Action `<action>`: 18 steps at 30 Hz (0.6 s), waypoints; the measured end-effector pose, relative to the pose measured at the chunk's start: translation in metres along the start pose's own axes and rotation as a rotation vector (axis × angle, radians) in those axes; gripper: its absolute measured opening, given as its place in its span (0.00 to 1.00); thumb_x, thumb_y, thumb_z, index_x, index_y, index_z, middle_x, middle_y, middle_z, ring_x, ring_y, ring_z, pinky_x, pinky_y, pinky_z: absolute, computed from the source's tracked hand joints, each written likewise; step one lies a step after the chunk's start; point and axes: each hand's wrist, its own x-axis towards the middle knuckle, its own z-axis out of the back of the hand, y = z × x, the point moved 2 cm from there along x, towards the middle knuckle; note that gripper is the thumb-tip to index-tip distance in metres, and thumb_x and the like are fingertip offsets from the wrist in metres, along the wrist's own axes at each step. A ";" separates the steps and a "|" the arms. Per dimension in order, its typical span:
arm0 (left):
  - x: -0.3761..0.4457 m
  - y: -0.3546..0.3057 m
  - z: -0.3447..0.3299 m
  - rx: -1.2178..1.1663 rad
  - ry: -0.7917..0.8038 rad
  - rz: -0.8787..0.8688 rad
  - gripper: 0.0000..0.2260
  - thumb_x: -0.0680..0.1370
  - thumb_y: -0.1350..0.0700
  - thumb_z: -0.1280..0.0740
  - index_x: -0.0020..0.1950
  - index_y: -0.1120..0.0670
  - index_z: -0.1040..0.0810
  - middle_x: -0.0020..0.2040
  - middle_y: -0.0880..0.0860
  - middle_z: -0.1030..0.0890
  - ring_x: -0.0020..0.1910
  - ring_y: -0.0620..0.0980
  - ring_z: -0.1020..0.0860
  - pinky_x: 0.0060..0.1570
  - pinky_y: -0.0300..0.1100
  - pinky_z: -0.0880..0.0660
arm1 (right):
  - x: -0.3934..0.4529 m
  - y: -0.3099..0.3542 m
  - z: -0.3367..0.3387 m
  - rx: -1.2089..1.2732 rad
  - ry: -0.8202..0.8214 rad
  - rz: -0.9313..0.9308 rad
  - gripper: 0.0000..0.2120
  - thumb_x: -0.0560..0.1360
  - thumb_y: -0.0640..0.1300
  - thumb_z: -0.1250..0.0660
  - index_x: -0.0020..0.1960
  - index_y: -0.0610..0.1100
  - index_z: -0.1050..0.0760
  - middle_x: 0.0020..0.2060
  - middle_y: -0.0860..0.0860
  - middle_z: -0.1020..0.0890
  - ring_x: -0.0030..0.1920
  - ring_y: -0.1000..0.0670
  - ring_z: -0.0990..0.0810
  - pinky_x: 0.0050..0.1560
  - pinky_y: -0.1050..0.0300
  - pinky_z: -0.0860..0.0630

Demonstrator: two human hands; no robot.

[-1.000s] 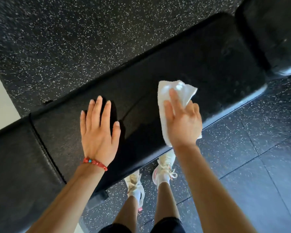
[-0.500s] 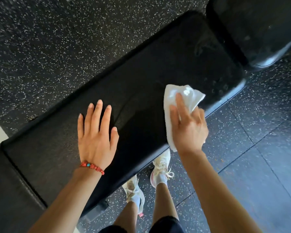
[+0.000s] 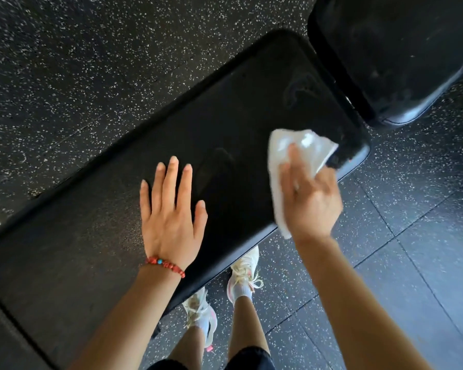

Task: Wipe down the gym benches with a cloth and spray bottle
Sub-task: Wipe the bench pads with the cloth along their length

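A long black padded gym bench runs diagonally from lower left to upper right. My left hand lies flat on its middle, fingers straight and spread, a red bead bracelet at the wrist. My right hand presses a white cloth against the pad near its right end, close to the near edge; the index finger lies straight along the cloth while the other fingers curl around its side. The hand and cloth are blurred. No spray bottle is in view.
A second black pad sits just past the bench's right end, across a narrow gap. Another pad section adjoins at the lower left. Speckled black rubber floor surrounds everything. My feet in white shoes stand beside the bench's near edge.
My right hand has slid the cloth along the pad toward its right end. The view has shifted right along the bench, and my left hand has stayed flat on the pad.
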 end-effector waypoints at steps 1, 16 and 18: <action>0.000 0.000 0.000 0.007 -0.002 -0.005 0.24 0.78 0.51 0.45 0.72 0.59 0.36 0.73 0.60 0.37 0.72 0.59 0.40 0.69 0.57 0.47 | -0.012 0.012 0.001 0.023 0.024 0.092 0.14 0.75 0.51 0.37 0.57 0.48 0.20 0.28 0.45 0.26 0.29 0.44 0.28 0.24 0.57 0.32; 0.002 -0.001 0.001 0.029 -0.006 0.014 0.24 0.76 0.51 0.44 0.71 0.59 0.36 0.72 0.60 0.36 0.71 0.59 0.39 0.70 0.56 0.47 | 0.016 0.009 -0.009 0.046 0.066 0.106 0.14 0.75 0.49 0.37 0.58 0.47 0.21 0.32 0.43 0.23 0.31 0.43 0.28 0.29 0.54 0.30; 0.002 -0.001 0.001 0.018 -0.018 0.011 0.24 0.76 0.51 0.43 0.70 0.59 0.35 0.72 0.60 0.35 0.71 0.59 0.39 0.69 0.56 0.47 | 0.000 0.032 -0.009 0.092 0.152 0.236 0.15 0.76 0.51 0.39 0.57 0.48 0.20 0.30 0.45 0.26 0.30 0.44 0.30 0.29 0.55 0.32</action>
